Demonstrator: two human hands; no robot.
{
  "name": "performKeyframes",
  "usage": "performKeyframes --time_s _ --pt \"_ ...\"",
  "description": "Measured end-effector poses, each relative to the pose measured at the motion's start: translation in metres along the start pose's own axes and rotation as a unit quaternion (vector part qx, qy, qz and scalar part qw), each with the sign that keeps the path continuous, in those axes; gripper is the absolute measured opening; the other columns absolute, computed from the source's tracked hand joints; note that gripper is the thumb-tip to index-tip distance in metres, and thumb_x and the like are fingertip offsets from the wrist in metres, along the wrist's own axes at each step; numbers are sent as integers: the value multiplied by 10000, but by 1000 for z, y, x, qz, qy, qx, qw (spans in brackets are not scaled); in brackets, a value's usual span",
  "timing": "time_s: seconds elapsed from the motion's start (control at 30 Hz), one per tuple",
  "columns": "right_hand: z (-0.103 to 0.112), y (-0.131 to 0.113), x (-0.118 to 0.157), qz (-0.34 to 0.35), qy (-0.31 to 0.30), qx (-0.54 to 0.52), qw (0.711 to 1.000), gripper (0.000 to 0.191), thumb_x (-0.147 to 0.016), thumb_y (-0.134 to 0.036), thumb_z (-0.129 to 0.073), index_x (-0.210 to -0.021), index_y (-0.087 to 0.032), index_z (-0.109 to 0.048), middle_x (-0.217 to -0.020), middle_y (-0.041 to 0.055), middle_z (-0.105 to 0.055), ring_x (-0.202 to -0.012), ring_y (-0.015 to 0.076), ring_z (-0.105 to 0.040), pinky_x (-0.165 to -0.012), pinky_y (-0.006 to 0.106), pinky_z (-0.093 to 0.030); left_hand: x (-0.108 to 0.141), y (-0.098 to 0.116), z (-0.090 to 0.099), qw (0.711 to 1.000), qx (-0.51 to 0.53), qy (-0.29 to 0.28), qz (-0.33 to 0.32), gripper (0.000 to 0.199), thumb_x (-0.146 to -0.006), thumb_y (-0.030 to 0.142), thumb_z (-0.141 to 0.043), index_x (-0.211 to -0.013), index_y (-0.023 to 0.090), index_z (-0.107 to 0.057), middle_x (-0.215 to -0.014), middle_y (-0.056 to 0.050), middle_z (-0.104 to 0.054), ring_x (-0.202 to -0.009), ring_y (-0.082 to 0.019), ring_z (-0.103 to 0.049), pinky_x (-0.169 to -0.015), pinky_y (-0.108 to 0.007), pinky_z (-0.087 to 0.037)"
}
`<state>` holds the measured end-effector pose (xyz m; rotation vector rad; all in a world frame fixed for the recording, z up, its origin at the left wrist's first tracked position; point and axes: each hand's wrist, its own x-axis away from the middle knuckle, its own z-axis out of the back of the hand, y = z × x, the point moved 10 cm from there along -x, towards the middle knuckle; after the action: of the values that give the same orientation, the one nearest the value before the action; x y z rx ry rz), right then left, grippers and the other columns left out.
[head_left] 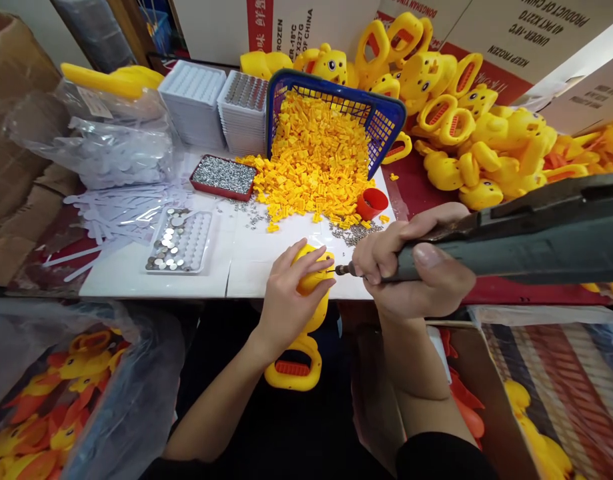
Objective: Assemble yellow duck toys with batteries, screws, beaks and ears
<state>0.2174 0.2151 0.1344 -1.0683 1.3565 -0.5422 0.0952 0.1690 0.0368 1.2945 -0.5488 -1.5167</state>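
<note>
My left hand is closed around the head of a yellow plastic toy at the table's front edge. The toy's looped handle with a red insert hangs down over my lap. In my right hand is a dark electric screwdriver, held nearly level with its bit pointing left. The bit's tip meets the side of the toy's head, close to my left fingertips; whether a screw sits there is too small to tell. Loose screws lie on the white table top just beyond.
A blue basket lies tipped, spilling small yellow parts. Around it are a red screw tray, a red cup, a coin-cell tray and stacked white trays. Yellow toys pile up behind; boxes of toys flank my lap.
</note>
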Motion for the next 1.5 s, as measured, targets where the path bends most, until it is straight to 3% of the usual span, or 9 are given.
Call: performKeyframes --time_s 0.5,0.63,0.8,0.93,1.03,1.17,1.33,1.4,1.5 --pt "-34 -4 -4 60 -192 -124 972 89 -923 -278 -603 -884 -255 -526 -543 -97 -430 -357 76 -377 -378 213 -387 4 6 5 998 -47 39 -33 370 -896 281 -736 -1249 196 -664 -1183 -108 -777 -1316 -293 -620 -1093 -486 -524" --pt "-21 -3 -8 51 -146 -112 982 117 -887 -341 -648 -913 -255 -572 -495 -103 -448 -316 88 -376 -356 233 -409 6 9 2 996 -62 25 -60 294 -920 277 -700 -1203 195 -697 -1348 -153 -695 -1342 -299 -599 -1114 -509 -507" --pt "82 -2 -9 32 187 18 982 191 -800 -369 -696 -842 -226 -576 -494 -84 -462 -351 106 -416 -351 240 -382 10 3 3 994 -102 18 -30 201 -940 273 -663 -1117 238 -751 -1443 -165 -618 -1401 -373 -527 -1158 -670 -383" --pt "198 -27 18 21 457 242 855 233 -723 -165 -663 -834 -251 -477 -692 -50 -500 -500 93 -493 -518 263 -478 11 -5 2 999 -34 -5 39 192 -913 235 -673 -1100 233 -717 -1565 -171 -450 -1449 -354 -462 -1163 -601 -410" --pt "255 -47 30 33 526 311 791 373 -703 -47 -614 -894 -281 -396 -954 17 -526 -760 124 -583 -763 311 -533 12 -8 1 997 20 -6 71 279 -850 197 -722 -1115 208 -636 -1645 -179 -258 -1476 -335 -422 -1171 -525 -428" --pt "296 -65 41 -45 512 431 742 385 -719 -54 -584 -975 -263 -386 -1035 90 -533 -982 221 -616 -924 401 -515 17 -20 7 993 26 14 115 543 -758 250 -823 -1235 238 -563 -1632 -159 -220 -1523 -358 -325 -1193 -547 -389" --pt "300 -87 86 -143 443 591 659 409 -779 -99 -551 -1153 -194 -415 -1145 142 -559 -1090 254 -590 -1029 450 -442 25 -37 1 984 14 -45 171 672 -751 386 -818 -1350 266 -538 -1511 -140 -422 -1433 -348 -443 -1176 -553 -402" --pt "294 -68 113 -233 362 624 652 206 -866 -145 -492 -1068 -183 -493 -1045 113 -601 -962 227 -605 -936 419 -490 26 -37 -3 983 2 -69 173 716 -769 407 -788 -1409 266 -500 -1428 -134 -528 -1381 -346 -489 -1172 -571 -395" --pt "271 5 177 -445 158 589 656 69 -933 -207 -567 -899 -161 -605 -859 40 -633 -770 165 -611 -746 330 -543 27 -37 -8 980 -26 -96 175 758 -774 426 -763 -1451 256 -467 -1389 -137 -588 -1321 -371 -523 -1149 -611 -390"
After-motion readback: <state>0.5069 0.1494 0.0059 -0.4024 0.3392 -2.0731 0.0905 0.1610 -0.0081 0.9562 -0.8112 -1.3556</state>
